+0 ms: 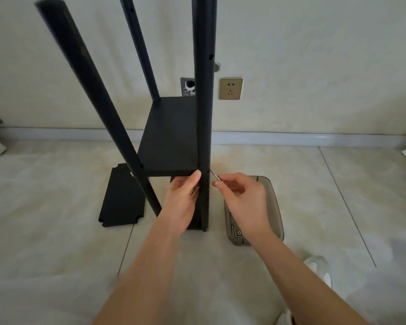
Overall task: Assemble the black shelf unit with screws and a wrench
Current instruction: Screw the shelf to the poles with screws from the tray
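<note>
The right hand [244, 198] pinches a small metal wrench [214, 175] between thumb and fingertips; the wrench's far tip reaches up and to the left to a hole in the front right post [204, 113] of the black shelf unit. Just left of that grip, on the other side of the post, the left hand [182, 198] grasps the post with curled fingers, its thumb pressed up against the front edge of the shelf board [171, 141]. Below and behind the right hand a smoky translucent tray [275, 207] rests on the tiled floor [314, 195], with loose screws [236, 232] gathered at its near end.

Left of both hands the front left post [108, 109] leans outward, a silver screw head [132, 174] showing where it meets the board. A spare black panel [122, 198] lies flat on the floor behind that post. Beyond the grip the board runs back to a rear post [141, 48]. Farther still, on the wall [314, 55], sit a gold-framed socket [230, 88] and, to its left, an open wall box [188, 86].
</note>
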